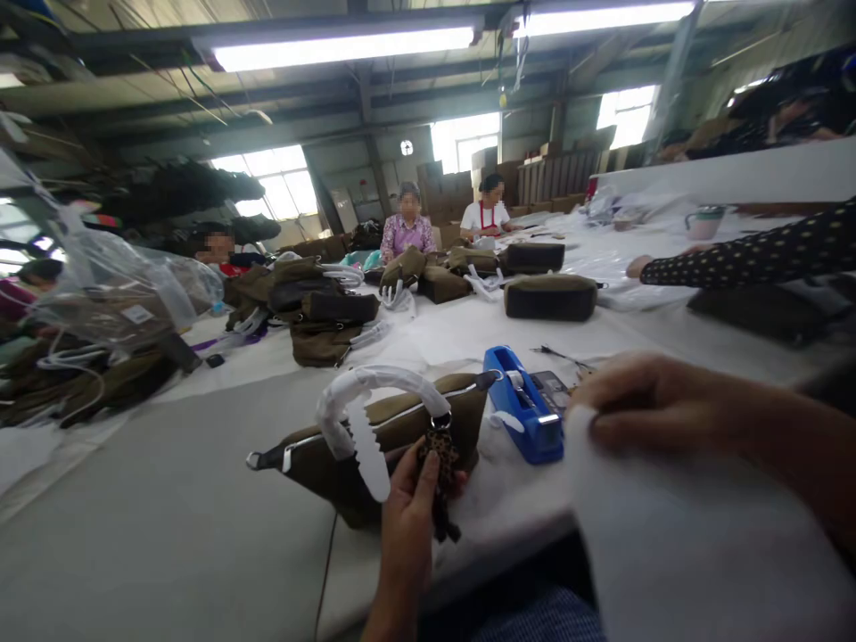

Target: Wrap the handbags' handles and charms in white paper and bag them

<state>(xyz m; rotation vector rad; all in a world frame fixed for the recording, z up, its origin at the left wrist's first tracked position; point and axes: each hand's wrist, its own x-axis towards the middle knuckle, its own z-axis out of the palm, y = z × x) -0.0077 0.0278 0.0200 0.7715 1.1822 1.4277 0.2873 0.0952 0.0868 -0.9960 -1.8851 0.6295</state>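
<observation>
White sheet (pixel 702 544) and patterned charm (pixel 443 446), one each, occupy two hands (pixel 407 508) (pixel 659 406).

A bag (pixel 314 481) stands at the near middle of the table (pixel 167 517), its handle (pixel 384 379) above it and a charm (pixel 440 446) at the handle's right end, before the bag. Just right of the bag is a tape dispenser (pixel 528 415); a sheet of paper (pixel 702 553) is at the near right. Behind the bag, slightly left, lies a heap of bags (pixel 321 308); farther left is a plastic sack (pixel 127 276). A single pouch (pixel 550 298) lies right of the heap. A mug (pixel 704 223) stands far right, behind a co-worker's arm (pixel 749 254).
</observation>
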